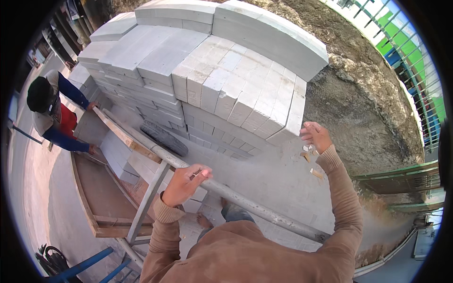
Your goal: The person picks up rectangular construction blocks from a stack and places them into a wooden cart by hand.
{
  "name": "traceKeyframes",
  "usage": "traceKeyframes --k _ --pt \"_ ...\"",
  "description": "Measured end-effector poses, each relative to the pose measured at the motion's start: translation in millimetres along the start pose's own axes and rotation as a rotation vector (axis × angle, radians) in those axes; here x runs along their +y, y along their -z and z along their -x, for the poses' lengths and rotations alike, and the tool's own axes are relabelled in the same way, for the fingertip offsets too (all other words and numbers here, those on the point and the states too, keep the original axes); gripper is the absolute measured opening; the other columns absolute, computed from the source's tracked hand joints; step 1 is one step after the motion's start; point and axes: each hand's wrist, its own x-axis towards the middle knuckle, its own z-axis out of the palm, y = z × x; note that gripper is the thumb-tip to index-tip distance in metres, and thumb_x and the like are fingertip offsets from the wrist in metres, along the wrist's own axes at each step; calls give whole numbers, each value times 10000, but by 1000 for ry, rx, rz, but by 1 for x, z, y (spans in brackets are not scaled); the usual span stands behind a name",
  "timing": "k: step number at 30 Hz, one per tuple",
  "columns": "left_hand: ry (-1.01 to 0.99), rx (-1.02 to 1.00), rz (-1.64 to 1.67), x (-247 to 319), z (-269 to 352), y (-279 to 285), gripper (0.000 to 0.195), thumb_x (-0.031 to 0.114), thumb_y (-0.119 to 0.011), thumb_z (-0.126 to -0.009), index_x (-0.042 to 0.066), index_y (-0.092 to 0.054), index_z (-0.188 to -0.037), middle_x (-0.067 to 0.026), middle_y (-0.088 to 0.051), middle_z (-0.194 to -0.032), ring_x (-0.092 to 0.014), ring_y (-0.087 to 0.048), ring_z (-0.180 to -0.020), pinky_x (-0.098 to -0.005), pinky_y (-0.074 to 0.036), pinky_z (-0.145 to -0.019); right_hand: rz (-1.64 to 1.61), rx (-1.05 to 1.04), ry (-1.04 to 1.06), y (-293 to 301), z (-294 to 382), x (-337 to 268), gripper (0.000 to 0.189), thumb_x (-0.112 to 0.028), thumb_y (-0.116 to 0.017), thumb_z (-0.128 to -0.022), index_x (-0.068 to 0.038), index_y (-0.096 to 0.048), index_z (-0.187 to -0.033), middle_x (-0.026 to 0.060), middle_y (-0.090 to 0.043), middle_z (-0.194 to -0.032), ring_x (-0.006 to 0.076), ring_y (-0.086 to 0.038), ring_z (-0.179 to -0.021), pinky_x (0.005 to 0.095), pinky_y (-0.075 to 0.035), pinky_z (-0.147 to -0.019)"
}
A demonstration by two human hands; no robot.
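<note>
My left hand is over the metal pipe handle of a handcart, its fingers curled and the thumb near them. Whether it grips the pipe cannot be told. My right hand is raised beside the near right corner of a stack of pale lightweight concrete blocks. Its fingers are loosely bent and apart, with nothing visible in them. More pale blocks lie in the cart, whose side has a wooden rail.
A co-worker at the left has both hands at the cart's far end. A tyre stands between cart and stack. Broken block pieces lie on the paving by a dirt bank. Blue bars jut in at the lower left.
</note>
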Motion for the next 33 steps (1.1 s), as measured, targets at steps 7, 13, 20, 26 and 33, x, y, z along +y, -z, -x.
traceKeyframes --k 7,13,20,26,33 --pt "94 133 -170 -2 -97 -57 374 291 -591 -1018 -32 -644 -1199 -158 -730 -1046 -192 -692 -965 -304 -524 -855 513 746 299 68 -264 -24 1057 -668 -684 -818 -8 -281 -1538 285 -291 -1548 426 -269 -1457 502 -306 -1178" --pt "173 58 -309 -29 -64 -93 328 253 -615 -1006 -21 -663 -1180 -142 -740 -1016 -194 -704 -943 -309 -537 -836 43 1006 -184 155 -426 -54 962 -695 -599 -846 10 -415 -1474 298 -399 -1498 406 -406 -1399 490 -390 -1120" --pt "323 299 -120 -52 -53 -89 326 246 -613 -1013 -39 -665 -1164 -113 -743 -1024 -171 -700 -957 -301 -537 -845 130 819 -141 142 -415 -24 838 -645 -630 -851 83 -626 -1267 290 -624 -1283 405 -604 -1213 470 -475 -1033" --pt "202 360 127 -56 -107 -83 374 271 -571 -1039 -49 -618 -1228 -138 -719 -1100 -196 -697 -974 -285 -526 -838 -173 855 143 74 -366 -9 815 -571 -684 -858 122 -561 -1267 309 -652 -1203 394 -644 -1143 456 -495 -993" --pt "109 458 210 30 -283 17 508 377 -526 -1040 -11 -506 -1369 -136 -676 -1195 -190 -669 -1010 -300 -523 -822 -280 918 -83 73 -337 -8 840 -637 -733 -790 142 -657 -1093 313 -661 -1177 401 -675 -1062 466 -532 -917"
